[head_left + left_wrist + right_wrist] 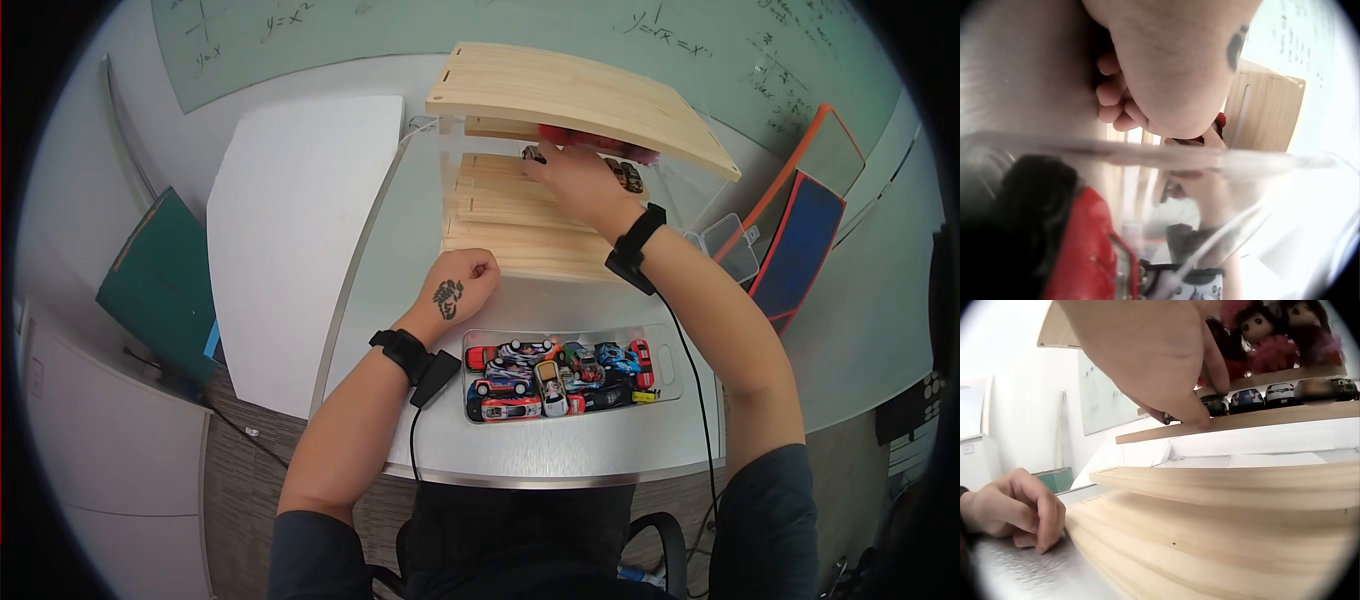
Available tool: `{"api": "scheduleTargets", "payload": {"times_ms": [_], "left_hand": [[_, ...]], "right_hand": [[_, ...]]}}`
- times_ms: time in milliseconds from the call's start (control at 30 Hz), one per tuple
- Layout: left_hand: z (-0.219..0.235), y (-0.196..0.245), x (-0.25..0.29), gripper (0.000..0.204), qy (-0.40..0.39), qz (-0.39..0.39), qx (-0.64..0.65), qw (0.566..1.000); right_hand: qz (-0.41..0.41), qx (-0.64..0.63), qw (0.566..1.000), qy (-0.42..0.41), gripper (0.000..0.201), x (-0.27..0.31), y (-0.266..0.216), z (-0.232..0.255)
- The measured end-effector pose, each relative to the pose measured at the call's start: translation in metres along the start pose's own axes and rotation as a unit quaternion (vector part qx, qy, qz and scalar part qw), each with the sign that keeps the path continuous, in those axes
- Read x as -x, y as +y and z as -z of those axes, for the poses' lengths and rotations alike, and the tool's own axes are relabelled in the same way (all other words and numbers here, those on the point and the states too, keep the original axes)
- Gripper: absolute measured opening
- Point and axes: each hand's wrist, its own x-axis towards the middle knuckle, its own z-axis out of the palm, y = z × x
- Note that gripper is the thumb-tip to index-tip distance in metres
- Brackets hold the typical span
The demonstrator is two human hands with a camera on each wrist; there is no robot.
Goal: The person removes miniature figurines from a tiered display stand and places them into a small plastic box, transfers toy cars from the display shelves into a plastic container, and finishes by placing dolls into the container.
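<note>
Now the right hand (575, 180) reaches under the top board of the wooden shelf (580, 95) and its fingers (1194, 412) press down on a small dark toy car (1216, 405) that stands at the left end of a shelf board. Whether the fingers really grip the car, I cannot tell. More toy cars (1266, 395) stand in a row to the right on the same board, and three dolls (1272, 337) stand behind them. The left hand (460, 285) lies as a clenched fist on the table (400, 250), holding nothing, just beside the lowest wooden step. Near the table's front edge a clear tray (672, 372) is full of toy cars
</note>
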Motion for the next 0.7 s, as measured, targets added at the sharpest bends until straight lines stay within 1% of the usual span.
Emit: {"api": "scheduleTargets", "payload": {"times_ms": [33, 100, 133, 200, 233, 300, 333, 367, 400, 467, 533, 567, 633, 667, 700], "left_hand": [[-0.001, -0.001, 0.000, 0.016, 0.000, -0.001, 0.001, 1.000], [-0.002, -0.004, -0.002, 0.016, 0.002, -0.006, 0.003, 1.000], [-0.002, -0.004, -0.001, 0.016, 0.000, -0.006, 0.003, 1.000], [0.001, -0.003, 0.000, 0.016, -0.004, -0.002, 0.012, 1.000], [0.001, -0.003, -0.001, 0.016, -0.003, -0.003, 0.013, 1.000], [-0.001, -0.005, -0.001, 0.016, 0.004, -0.008, 0.018, 1.000], [-0.001, -0.005, 0.000, 0.016, 0.002, -0.006, 0.020, 1.000], [0.000, -0.005, 0.000, 0.016, 0.000, -0.005, 0.017, 1.000], [0.000, -0.004, 0.000, 0.016, -0.002, -0.005, 0.014, 1.000], [0.000, -0.003, 0.000, 0.016, 0.000, -0.003, 0.012, 1.000], [0.000, -0.002, 0.000, 0.015, 0.003, -0.002, 0.010, 1.000], [0.000, -0.003, -0.001, 0.015, 0.001, -0.003, 0.001, 1.000], [0.000, -0.003, -0.001, 0.015, -0.004, -0.005, -0.004, 1.000], [0.000, -0.004, -0.001, 0.015, -0.003, -0.008, 0.000, 1.000], [0.000, -0.004, -0.001, 0.015, -0.002, -0.011, 0.004, 1.000]], "right_hand": [[0.000, 0.001, 1.000, 0.000, 0.024, 0.000, 0.001, 0.001], [0.000, -0.038, 0.999, -0.018, 0.033, 0.000, 0.004, 0.006], [-0.002, -0.038, 0.999, -0.019, 0.033, 0.000, 0.004, 0.009], [-0.031, -0.100, 0.993, -0.047, 0.032, -0.001, 0.005, 0.019], [-0.031, -0.099, 0.993, -0.047, 0.032, 0.000, 0.005, 0.026], [-0.040, -0.177, 0.983, 0.019, 0.034, 0.010, 0.000, 0.039], [-0.040, -0.178, 0.983, 0.016, 0.034, 0.016, -0.004, 0.051], [-0.055, -0.280, 0.958, 0.040, 0.033, 0.026, -0.008, 0.065], [-0.069, -0.378, 0.921, 0.062, 0.033, 0.035, -0.013, 0.082], [-0.112, -0.525, 0.843, -0.028, 0.033, 0.063, -0.022, 0.119], [-0.138, -0.600, 0.784, -0.080, 0.034, 0.095, -0.030, 0.143], [-0.140, -0.599, 0.784, -0.083, 0.034, 0.109, -0.030, 0.146], [-0.061, -0.530, 0.843, -0.060, 0.031, 0.132, -0.029, 0.151], [-0.063, -0.529, 0.844, -0.063, 0.031, 0.141, -0.033, 0.154], [-0.080, -0.541, 0.831, -0.105, 0.027, 0.149, -0.036, 0.158]]}}
